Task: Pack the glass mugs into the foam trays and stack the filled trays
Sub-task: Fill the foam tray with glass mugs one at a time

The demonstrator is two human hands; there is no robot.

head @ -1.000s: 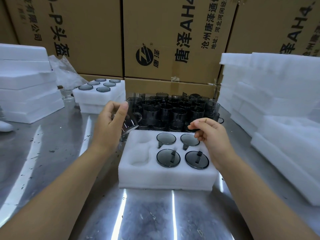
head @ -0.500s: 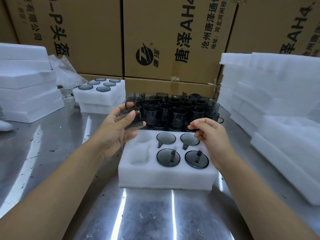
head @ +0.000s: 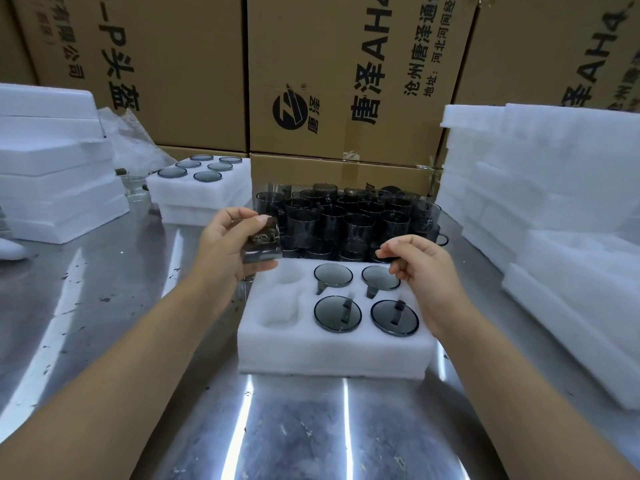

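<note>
Mug (head: 262, 243) of smoky grey glass sits in the left hand (head: 225, 251), thumb on top and fingers wrapped round its far side, pinching it firmly; it is lifted and tilted, touching nothing but the hand. Just below that grip and a little to its right lies the foam tray (head: 332, 351), whose two nearest pockets (head: 281, 311) are unfilled; further right of the grip, four packed mugs (head: 337, 313) sit upside down in the tray, bases up, handles in their slots. Across the tray from the grip hangs the right hand (head: 420, 271), fingers curled in, thumb tip close to the forefinger, holding nothing that shows; it hovers over the tray's far right corner, partly covering one packed mug. Right behind the gripped mug, close to its far side, stand the loose mugs (head: 346, 220), crowded upright; beyond the grip to the left, a filled tray (head: 201, 192) rests on another tray. Everything sits on a metal table (head: 104, 306); foam stacks (head: 554, 202) flank both sides, well apart from the grip; cardboard boxes (head: 346, 81) wall the back.
</note>
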